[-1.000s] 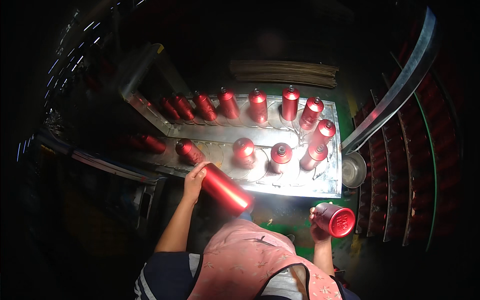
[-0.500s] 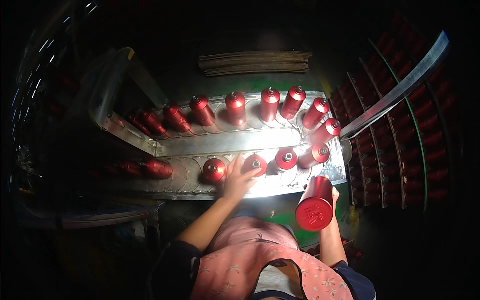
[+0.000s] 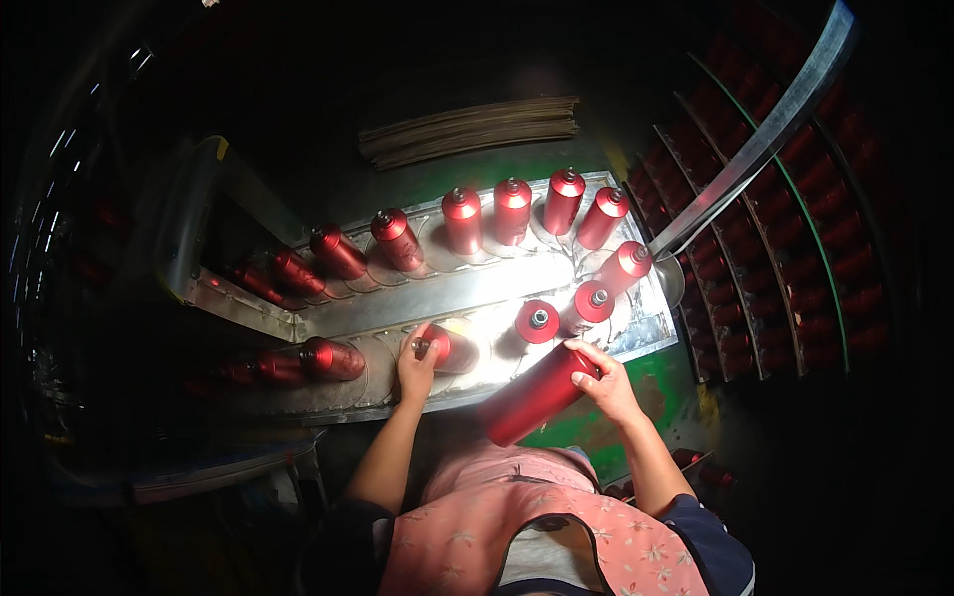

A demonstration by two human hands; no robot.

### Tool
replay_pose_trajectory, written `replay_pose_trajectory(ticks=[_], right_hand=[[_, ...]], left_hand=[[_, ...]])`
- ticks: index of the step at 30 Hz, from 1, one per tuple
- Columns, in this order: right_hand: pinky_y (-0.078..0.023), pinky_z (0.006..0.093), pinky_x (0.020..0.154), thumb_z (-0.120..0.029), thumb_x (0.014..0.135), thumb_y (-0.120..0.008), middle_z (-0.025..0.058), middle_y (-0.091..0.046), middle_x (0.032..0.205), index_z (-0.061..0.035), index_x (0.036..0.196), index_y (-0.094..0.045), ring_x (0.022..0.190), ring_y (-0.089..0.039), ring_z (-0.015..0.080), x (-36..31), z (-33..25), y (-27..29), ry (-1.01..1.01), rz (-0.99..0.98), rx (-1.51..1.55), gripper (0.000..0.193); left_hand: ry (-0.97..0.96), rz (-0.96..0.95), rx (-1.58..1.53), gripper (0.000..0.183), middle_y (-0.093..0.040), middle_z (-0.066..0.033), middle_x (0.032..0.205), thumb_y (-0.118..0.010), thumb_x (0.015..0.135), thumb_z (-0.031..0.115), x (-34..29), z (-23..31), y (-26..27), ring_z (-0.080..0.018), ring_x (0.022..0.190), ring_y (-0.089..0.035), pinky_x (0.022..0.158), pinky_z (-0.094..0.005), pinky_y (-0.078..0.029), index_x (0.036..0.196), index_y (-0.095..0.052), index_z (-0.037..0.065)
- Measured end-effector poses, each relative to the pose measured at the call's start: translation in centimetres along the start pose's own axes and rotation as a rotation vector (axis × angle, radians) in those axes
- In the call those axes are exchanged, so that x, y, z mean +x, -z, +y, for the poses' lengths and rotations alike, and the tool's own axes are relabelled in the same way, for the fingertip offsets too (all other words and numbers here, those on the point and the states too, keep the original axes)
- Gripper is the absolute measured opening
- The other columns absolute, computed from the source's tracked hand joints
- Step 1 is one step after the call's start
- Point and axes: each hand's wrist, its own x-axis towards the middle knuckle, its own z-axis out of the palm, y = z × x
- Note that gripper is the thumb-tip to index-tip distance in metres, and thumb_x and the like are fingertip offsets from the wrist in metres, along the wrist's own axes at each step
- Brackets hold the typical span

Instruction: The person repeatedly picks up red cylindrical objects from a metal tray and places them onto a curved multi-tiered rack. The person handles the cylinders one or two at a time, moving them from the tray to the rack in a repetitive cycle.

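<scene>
My right hand [image 3: 608, 389] is closed around the neck end of a glossy red metal bottle [image 3: 537, 399], held tilted in front of the conveyor's near edge, its base toward the lower left. My left hand [image 3: 415, 370] grips the top of another red bottle [image 3: 454, 352] on the near lane, which leans with its neck toward that hand. Right of it stand an upright red bottle [image 3: 538, 322] and one more [image 3: 593, 303]. To the left, a red bottle [image 3: 331, 359] stands on the same lane.
The metal conveyor [image 3: 348, 412] loops round a bright central strip, with several red bottles along its far lane. A bent metal rail [image 3: 755, 149] rises at the right. Behind it are racks [image 3: 785, 278] of red bottles. Flat brown sheets [image 3: 467, 129] lie stacked beyond.
My left hand has moved left and now grips a leaning bottle. My right hand has swung its bottle from base-up toward me to a sideways tilt. The view has shifted slightly.
</scene>
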Motion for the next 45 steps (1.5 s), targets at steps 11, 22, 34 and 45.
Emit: replay_pose_trajectory(ticks=[11,22,34,45], right_hand=[[-0.041,0.0492,0.106,-0.014,0.07,-0.079,0.0304,-0.035,0.146,-0.0312,0.122,-0.069,0.13,-0.039,0.0473,11.7,6.9,-4.1,0.388,0.035,-0.684,0.056],[-0.033,0.0504,0.112,-0.01,0.072,-0.072,0.0255,-0.035,0.151,-0.0282,0.125,-0.068,0.137,-0.033,0.0462,9.4,10.3,5.5,0.43,0.284,-0.499,0.056],[-0.048,0.0363,0.095,-0.008,0.082,-0.067,0.0123,-0.058,0.12,-0.018,0.123,-0.067,0.112,-0.057,0.0295,-34.2,25.8,24.8,-0.117,1.249,-0.184,0.042],[-0.046,0.0448,0.099,-0.01,0.074,-0.071,0.0187,-0.061,0.119,-0.0099,0.123,-0.064,0.112,-0.057,0.0359,-62.2,42.2,15.1,-0.775,2.006,-0.012,0.05]], left_hand=[[-0.204,0.031,0.26,0.045,-0.055,-0.0153,0.123,-0.069,0.082,0.007,2.4,2.0,-5.7,-0.031,0.113,-0.055,0.101,-0.0384,-0.043,0.127,-0.062,0.007],[-0.169,-0.015,0.222,0.04,-0.058,-0.0181,0.119,-0.067,0.087,0.012,3.6,3.7,-15.7,-0.0316,0.109,-0.057,0.098,-0.0401,-0.045,0.126,-0.063,0.004],[-0.671,-0.075,0.461,0.04,-0.062,-0.0211,0.124,-0.06,0.099,0.027,-3.4,12.3,-29.0,-0.034,0.114,-0.06,0.1,-0.0417,-0.047,0.127,-0.059,-0.002],[-0.328,-2.085,0.277,0.022,-0.066,-0.0066,0.114,-0.058,0.097,0.003,-49.4,21.1,-64.2,-0.0141,0.106,-0.061,0.094,-0.0263,-0.047,0.117,-0.066,-0.001]])
